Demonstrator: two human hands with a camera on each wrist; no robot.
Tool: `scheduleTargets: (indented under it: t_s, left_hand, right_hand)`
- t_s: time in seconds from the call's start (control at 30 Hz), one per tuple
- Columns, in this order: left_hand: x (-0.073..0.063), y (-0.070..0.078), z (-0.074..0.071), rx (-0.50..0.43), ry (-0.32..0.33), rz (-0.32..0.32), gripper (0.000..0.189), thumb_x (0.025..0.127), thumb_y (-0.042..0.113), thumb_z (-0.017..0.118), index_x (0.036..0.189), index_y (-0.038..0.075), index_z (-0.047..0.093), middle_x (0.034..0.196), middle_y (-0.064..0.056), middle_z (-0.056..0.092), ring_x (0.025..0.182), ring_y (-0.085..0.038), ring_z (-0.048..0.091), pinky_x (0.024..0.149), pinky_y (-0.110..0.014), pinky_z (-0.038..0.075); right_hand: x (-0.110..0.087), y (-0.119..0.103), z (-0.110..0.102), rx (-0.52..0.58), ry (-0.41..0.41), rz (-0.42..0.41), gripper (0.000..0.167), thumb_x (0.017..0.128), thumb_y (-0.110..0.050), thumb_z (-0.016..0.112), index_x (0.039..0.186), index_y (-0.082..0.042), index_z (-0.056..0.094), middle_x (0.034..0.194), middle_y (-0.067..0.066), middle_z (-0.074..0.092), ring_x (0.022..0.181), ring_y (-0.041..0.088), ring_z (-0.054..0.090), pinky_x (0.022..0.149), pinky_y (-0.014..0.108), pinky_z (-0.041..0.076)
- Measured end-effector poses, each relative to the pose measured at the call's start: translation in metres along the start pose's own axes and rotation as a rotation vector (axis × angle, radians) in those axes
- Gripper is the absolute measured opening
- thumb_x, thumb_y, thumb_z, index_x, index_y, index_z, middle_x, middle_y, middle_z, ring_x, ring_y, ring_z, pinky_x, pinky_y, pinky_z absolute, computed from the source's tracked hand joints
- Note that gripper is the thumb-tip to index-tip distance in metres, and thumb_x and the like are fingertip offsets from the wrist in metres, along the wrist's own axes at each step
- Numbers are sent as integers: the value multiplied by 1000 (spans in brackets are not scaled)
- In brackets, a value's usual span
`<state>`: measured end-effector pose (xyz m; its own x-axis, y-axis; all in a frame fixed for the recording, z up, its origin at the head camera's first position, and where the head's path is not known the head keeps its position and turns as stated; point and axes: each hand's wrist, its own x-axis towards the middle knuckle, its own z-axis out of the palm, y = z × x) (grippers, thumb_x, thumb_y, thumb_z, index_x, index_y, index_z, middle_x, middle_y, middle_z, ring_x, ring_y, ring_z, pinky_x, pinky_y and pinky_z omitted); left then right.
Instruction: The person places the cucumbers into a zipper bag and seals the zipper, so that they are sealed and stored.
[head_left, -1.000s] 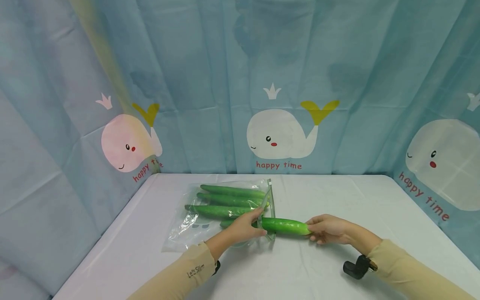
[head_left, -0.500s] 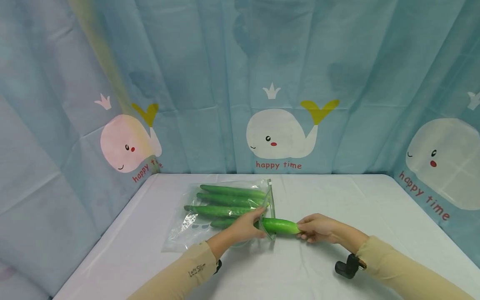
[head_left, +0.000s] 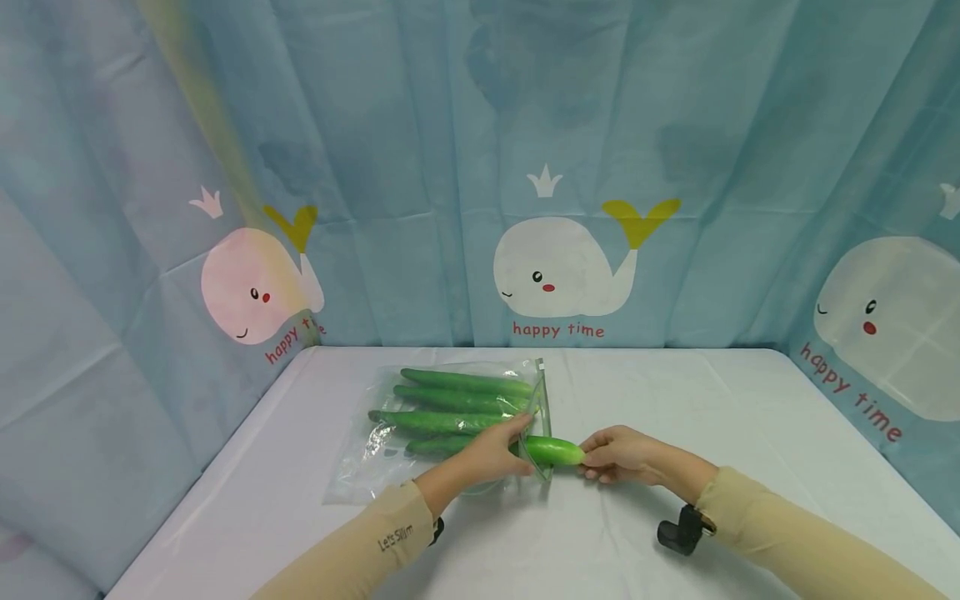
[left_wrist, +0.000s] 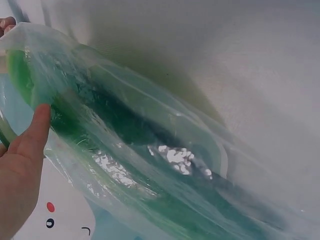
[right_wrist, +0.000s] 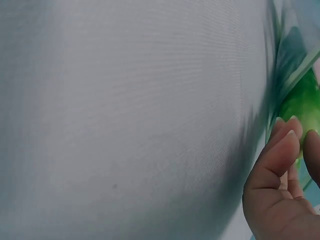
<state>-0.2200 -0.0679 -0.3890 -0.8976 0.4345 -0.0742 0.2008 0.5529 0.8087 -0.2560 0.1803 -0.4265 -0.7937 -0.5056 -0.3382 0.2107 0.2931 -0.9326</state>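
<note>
A clear zip bag (head_left: 351, 477) lies flat on the white table with its mouth facing right. Three green cucumbers (head_left: 442, 422) rest inside it, side by side. My left hand (head_left: 486, 454) holds the bag's mouth at the near side, thumb and fingers spread along the edge. A fourth cucumber (head_left: 557, 451) lies mostly within the bag, its pale end sticking out. That end is pinched by the fingertips of my right hand (head_left: 621, 454). In the right wrist view, the thumb and fingers close on the cucumber's tip (right_wrist: 302, 102). The left hand hides the cucumber's middle.
The white tabletop (head_left: 675, 392) reaches back to a blue curtain (head_left: 420, 167) printed with whales, which also hangs at both sides. Black wrist cameras (head_left: 681, 531) sit below the sleeves.
My right hand has moved left, sliding the fourth cucumber deeper into the bag, so less of it sticks out. The left hand and the other cucumbers stay nearly still.
</note>
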Motion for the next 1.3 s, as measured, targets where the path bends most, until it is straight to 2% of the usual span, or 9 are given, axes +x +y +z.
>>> scheduleTargets:
  t_s: [0.23,0.73,1.03,1.3]
  left_hand:
    - [3,0,0,12,2,-2,79,81,2,76,149,0,34,156,-15,27,140,-33,33,113,-44,28]
    - [3,2,-1,13,3,14,79,81,2,76,148,-2,34,156,-17,28,140,-35,31,114,-46,26]
    - [4,-1,-1,6,0,3,79,82,3,75,149,0,33,157,-15,26,138,-35,34,113,-45,29]
    - [4,-2,3,8,5,-2,80,81,3,76,149,0,34,157,-15,26,138,-35,35,113,-45,29]
  right_hand:
    - [7,-6,7,6,6,-7,27,93,0,59,116,15,59,87,10,65,73,13,57,62,22,49]
    - [19,-15,15,54,-27,-24,34,93,3,54,124,19,53,96,15,71,74,11,61,62,21,48]
    - [28,-18,18,73,-70,-5,34,95,2,48,124,19,53,84,9,65,71,12,56,62,21,48]
    - [33,-19,25,36,-45,34,34,96,2,45,124,18,53,82,9,61,67,12,54,59,21,48]
